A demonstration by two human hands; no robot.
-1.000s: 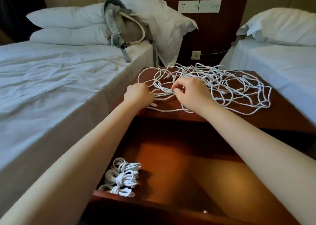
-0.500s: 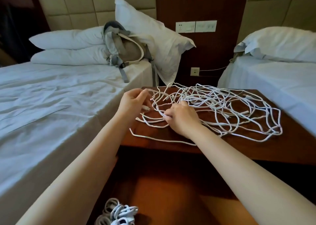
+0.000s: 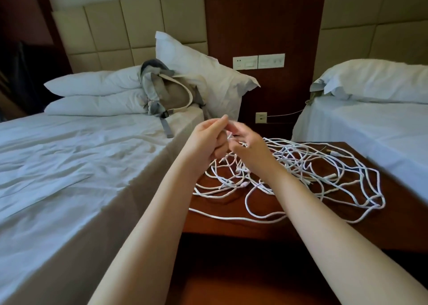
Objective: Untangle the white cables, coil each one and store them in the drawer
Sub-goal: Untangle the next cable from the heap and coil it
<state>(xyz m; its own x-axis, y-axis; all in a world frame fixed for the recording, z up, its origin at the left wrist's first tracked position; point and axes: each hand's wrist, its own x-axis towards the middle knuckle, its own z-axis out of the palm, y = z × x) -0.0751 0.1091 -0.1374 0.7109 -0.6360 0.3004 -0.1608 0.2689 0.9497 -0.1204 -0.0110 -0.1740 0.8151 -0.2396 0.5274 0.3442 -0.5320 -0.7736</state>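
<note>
A tangle of white cables (image 3: 308,172) sprawls over the dark wooden nightstand (image 3: 393,221). Both hands are raised together above its left edge. My left hand (image 3: 208,140) and my right hand (image 3: 247,147) each pinch the same white cable end, which shows between the fingertips. Loops of that cable hang from the hands down to the pile. The open drawer (image 3: 231,286) shows only as a brown inner floor at the bottom of the view; its stored coils are out of view.
A bed with white sheets (image 3: 69,165) borders the nightstand on the left, carrying pillows and a grey backpack (image 3: 169,91). A second bed (image 3: 370,124) stands on the right. Wall sockets (image 3: 258,62) sit behind.
Both hands rose from the tabletop and came together, lifting a cable end off the pile. The view tilted up, so the coiled cables in the drawer dropped out of sight.
</note>
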